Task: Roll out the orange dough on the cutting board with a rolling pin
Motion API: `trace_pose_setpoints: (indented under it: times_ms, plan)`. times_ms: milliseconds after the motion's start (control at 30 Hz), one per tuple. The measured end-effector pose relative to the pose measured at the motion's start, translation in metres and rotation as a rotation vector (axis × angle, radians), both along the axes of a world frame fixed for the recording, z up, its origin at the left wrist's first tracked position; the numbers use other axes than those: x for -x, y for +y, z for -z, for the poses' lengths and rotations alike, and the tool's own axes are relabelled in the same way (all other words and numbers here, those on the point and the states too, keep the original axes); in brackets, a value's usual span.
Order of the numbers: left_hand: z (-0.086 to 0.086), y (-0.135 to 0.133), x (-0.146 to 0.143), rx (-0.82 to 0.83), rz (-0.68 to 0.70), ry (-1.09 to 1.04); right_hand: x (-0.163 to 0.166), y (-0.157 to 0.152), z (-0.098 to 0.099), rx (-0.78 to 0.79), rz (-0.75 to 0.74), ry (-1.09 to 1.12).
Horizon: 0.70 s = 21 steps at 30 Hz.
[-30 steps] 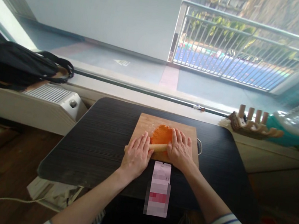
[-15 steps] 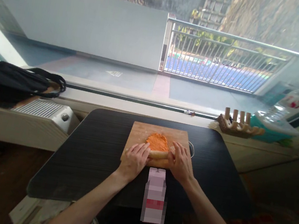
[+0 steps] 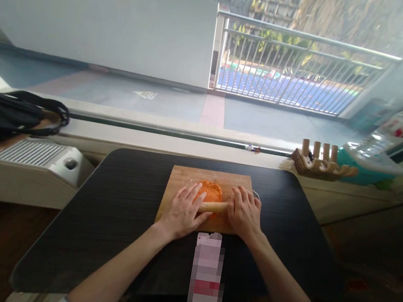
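A flat orange piece of dough [image 3: 211, 191] lies on a wooden cutting board [image 3: 178, 174]. Across its near part rests a light wooden rolling pin [image 3: 214, 206], slightly tilted, higher at its right end. My left hand [image 3: 182, 210] covers the pin's left end, fingers over it and thumb stretched out below. Over the right end, my right hand [image 3: 244, 210] curls its fingers round the pin. Both ends of the pin are hidden under the hands. Part of the dough is covered by the pin and my left fingers.
The board sits on a black table [image 3: 125, 200]. A pink, pixelated packet-like item [image 3: 208, 254] is in front of it. Left are a black bag [image 3: 1, 111] and a radiator [image 3: 43, 159]. On the sill at right stand a wooden rack [image 3: 317, 164], a teal container [image 3: 369, 170] and a plastic bottle [image 3: 392, 130].
My left hand has shifted forward on the rolling pin, its thumb now showing below. The pin has tilted slightly. The whole view has shifted a little.
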State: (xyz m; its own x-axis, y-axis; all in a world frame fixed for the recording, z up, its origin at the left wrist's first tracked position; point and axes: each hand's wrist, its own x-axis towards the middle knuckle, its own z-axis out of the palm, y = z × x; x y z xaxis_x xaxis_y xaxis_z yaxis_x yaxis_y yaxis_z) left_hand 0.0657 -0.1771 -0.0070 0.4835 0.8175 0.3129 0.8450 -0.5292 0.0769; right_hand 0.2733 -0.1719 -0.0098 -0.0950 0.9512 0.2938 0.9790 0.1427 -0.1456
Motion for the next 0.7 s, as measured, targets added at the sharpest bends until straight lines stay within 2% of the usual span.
trace_pose_setpoints:
  times_ms: [167,367,700]
  plan:
    - [0.001,0.007,-0.005,0.02,-0.078,0.011,0.001,0.013,-0.002,-0.005,-0.009,-0.058]
    - [0.0,0.021,-0.005,0.06,-0.099,-0.015,0.003,0.024,-0.003,0.038,-0.005,-0.077]
    - [-0.008,0.048,-0.001,0.216,-0.158,-0.049,0.005,0.045,-0.008,0.085,-0.017,-0.079]
